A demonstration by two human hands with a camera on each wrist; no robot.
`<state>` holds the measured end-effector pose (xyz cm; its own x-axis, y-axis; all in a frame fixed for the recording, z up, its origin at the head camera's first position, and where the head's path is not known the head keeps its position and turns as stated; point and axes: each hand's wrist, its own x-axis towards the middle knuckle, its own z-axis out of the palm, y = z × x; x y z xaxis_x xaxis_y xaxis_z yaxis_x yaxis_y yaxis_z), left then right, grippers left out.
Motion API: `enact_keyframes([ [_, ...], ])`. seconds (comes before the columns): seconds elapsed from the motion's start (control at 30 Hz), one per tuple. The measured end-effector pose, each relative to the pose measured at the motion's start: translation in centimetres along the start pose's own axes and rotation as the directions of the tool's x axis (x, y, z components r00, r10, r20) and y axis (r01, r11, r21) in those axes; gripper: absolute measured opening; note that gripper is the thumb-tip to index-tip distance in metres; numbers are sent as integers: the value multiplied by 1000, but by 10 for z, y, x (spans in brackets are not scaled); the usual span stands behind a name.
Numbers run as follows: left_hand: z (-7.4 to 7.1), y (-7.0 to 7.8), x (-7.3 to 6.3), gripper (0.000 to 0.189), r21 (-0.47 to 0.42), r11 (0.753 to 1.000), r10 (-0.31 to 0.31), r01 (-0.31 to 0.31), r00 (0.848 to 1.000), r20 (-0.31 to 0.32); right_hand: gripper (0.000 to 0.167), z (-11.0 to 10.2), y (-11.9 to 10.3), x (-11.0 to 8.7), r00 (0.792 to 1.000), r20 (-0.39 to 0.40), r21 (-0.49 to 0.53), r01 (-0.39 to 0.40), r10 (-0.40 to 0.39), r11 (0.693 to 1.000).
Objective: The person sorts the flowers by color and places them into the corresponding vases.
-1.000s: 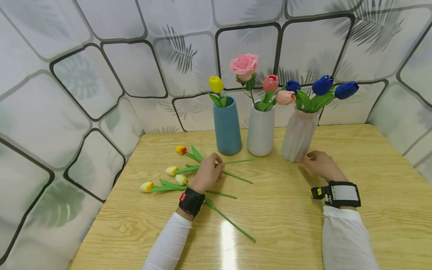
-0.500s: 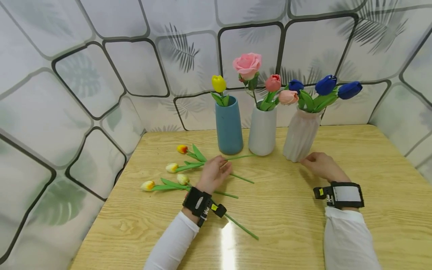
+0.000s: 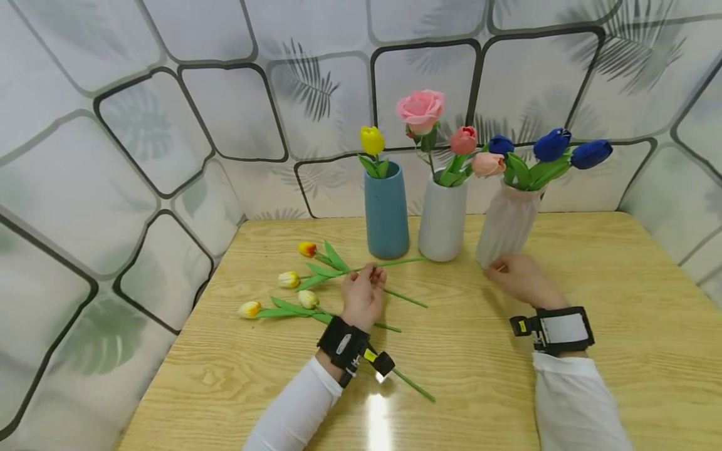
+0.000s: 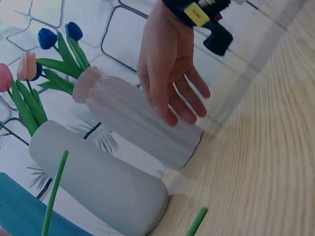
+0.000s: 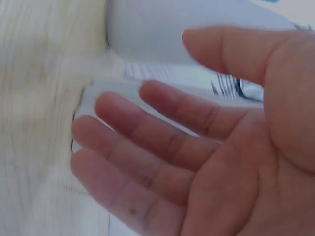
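Observation:
My left hand pinches the green stem of a white-and-yellow tulip, whose head lies to the left. A red-orange tulip lies just behind it; nearer the front are a pale yellow tulip and a yellow-and-white tulip. In the left wrist view, the left fingers are out of sight and a stem pokes up. Beside the foot of the pleated pink vase is my right hand, fingers loosely bent, thumb apart, holding nothing. Whether it touches the vase I cannot tell.
A blue vase with a yellow tulip and a white vase with a pink rose and tulips stand left of the pleated vase, which bears blue tulips. A patterned wall backs the wooden table.
My left hand has moved slightly right and turned, and now pinches the tulip stem, whose free end has risen a little. My right hand has shifted slightly left along the vase foot.

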<state>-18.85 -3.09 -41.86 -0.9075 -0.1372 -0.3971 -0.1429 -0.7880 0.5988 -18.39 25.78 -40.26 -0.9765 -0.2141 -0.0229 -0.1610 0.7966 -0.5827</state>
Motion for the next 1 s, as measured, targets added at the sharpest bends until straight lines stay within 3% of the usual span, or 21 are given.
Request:
enact_keyframes([
  [0.13, -2, -3, 1, 24, -14, 997, -81, 81, 997, 3, 33, 11, -9, 7, 998, -53, -37, 13, -15, 999],
  [0.23, -4, -5, 4, 7, 1, 992, -127, 127, 992, 0, 33, 21, -15, 12, 999, -43, -22, 25, -26, 999],
  [0.33, -7, -7, 9, 10, 31, 990, -138, 138, 990, 4, 33, 31, -21, 16, 999, -15, 16, 37, -37, 999],
  [0.53, -9, -9, 12, 8, 110, 992, -59, 59, 998, -2, 34, 46, -31, 25, 999, 1, 54, 52, -52, 997],
  [0.67, -9, -11, 15, 7, 159, 987, 3, 1, 1000, -25, 36, 54, -39, 32, 996, -39, 82, 84, -81, 993],
  [0.87, -12, -12, 17, 19, 166, 986, -11, 17, 999, -38, 32, 66, -56, 39, 986, -110, 132, 140, -126, 981],
  [1.0, -12, -10, 16, 23, 121, 992, 33, -30, 999, -21, 31, 66, -70, 45, 977, -125, 109, 188, -174, 976],
])
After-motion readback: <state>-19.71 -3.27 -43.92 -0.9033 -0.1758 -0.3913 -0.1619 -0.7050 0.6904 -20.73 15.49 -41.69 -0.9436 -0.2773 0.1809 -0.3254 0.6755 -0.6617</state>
